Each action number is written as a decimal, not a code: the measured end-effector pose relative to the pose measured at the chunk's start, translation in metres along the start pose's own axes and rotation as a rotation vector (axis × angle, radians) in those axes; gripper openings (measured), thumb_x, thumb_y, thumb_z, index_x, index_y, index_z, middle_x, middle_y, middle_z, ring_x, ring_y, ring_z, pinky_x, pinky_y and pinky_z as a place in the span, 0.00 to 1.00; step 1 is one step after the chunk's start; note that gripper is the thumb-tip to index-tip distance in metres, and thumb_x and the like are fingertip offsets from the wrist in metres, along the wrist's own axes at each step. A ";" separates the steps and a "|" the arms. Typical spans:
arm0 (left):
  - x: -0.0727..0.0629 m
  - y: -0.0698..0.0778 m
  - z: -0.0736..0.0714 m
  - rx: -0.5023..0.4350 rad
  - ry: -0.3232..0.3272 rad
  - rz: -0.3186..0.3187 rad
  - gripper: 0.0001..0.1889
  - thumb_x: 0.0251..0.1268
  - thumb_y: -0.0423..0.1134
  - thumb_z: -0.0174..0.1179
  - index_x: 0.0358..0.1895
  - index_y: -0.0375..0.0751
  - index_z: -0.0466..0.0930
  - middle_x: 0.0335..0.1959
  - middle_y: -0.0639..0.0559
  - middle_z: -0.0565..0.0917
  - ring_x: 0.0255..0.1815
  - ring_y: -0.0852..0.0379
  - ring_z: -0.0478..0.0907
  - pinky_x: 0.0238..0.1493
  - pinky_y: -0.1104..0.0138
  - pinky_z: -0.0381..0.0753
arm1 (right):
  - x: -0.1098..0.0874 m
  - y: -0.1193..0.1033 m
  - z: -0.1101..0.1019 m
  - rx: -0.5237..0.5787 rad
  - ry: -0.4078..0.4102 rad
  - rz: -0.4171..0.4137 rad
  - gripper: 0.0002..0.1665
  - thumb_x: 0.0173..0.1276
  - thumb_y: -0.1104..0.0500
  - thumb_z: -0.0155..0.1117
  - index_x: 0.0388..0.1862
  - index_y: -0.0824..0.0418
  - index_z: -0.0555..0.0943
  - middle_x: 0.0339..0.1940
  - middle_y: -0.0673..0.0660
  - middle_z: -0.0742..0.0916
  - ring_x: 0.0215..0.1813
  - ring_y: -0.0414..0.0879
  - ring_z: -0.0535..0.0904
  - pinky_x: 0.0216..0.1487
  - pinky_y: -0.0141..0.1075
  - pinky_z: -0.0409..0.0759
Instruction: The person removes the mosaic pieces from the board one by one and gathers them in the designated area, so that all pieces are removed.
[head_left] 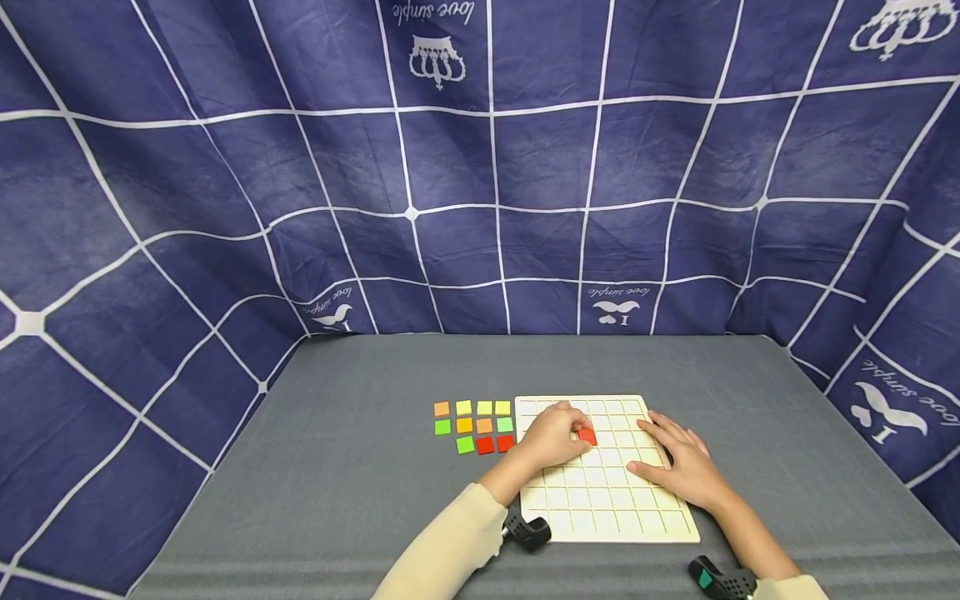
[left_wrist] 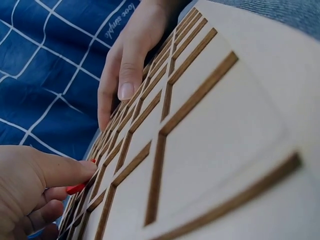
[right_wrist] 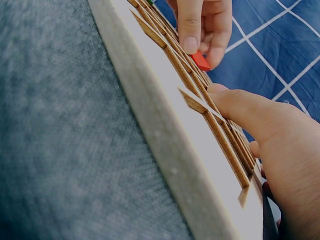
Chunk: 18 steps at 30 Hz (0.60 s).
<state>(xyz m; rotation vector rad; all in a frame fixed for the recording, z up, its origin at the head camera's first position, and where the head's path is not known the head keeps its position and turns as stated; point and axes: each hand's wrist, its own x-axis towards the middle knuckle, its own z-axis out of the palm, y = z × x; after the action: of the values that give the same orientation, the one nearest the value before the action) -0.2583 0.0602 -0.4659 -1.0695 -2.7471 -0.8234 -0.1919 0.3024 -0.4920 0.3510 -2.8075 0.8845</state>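
Observation:
A cream wooden board (head_left: 611,500) with a grid of square recesses lies on the table. Over its upper middle, my left hand (head_left: 553,435) pinches a small red square tile (head_left: 587,437) between thumb and fingers. The left wrist view has this red tile (left_wrist: 76,189) tilted close to the grid; whether it touches a recess I cannot tell. Spread along the board's right side, my right hand (head_left: 681,468) rests on it with thumb and fingers extended. In the right wrist view, that thumb (right_wrist: 240,105) lies on the grid while the red tile (right_wrist: 201,61) shows beyond it.
Left of the board, several loose square tiles lie in rough rows: orange (head_left: 442,409), yellow (head_left: 484,407), green (head_left: 442,427), mint (head_left: 505,425) and red (head_left: 485,445). The grey table (head_left: 337,500) meets a blue gridded curtain (head_left: 540,242) at the back.

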 end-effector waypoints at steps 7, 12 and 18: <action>0.001 0.003 -0.001 0.008 0.025 0.018 0.09 0.53 0.40 0.72 0.39 0.48 0.87 0.28 0.60 0.75 0.31 0.67 0.69 0.36 0.78 0.67 | -0.001 -0.002 -0.001 -0.002 -0.003 0.001 0.47 0.58 0.41 0.71 0.69 0.65 0.70 0.72 0.70 0.66 0.72 0.69 0.56 0.64 0.68 0.45; 0.001 0.005 -0.001 -0.083 0.028 -0.009 0.03 0.59 0.35 0.67 0.35 0.47 0.85 0.26 0.63 0.76 0.28 0.70 0.69 0.34 0.78 0.67 | -0.001 -0.002 -0.001 -0.003 0.005 -0.012 0.46 0.58 0.41 0.71 0.68 0.65 0.70 0.71 0.71 0.67 0.71 0.70 0.57 0.64 0.68 0.46; 0.000 0.006 -0.003 -0.190 0.013 -0.037 0.03 0.61 0.33 0.65 0.34 0.46 0.84 0.23 0.64 0.74 0.24 0.71 0.67 0.31 0.78 0.67 | -0.001 -0.001 0.000 -0.013 0.005 -0.010 0.46 0.58 0.41 0.71 0.68 0.65 0.70 0.71 0.71 0.67 0.71 0.70 0.57 0.64 0.68 0.46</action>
<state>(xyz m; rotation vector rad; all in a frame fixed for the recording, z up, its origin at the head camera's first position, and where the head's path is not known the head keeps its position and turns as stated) -0.2544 0.0621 -0.4605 -1.0406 -2.7297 -1.1116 -0.1911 0.3015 -0.4917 0.3606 -2.8030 0.8640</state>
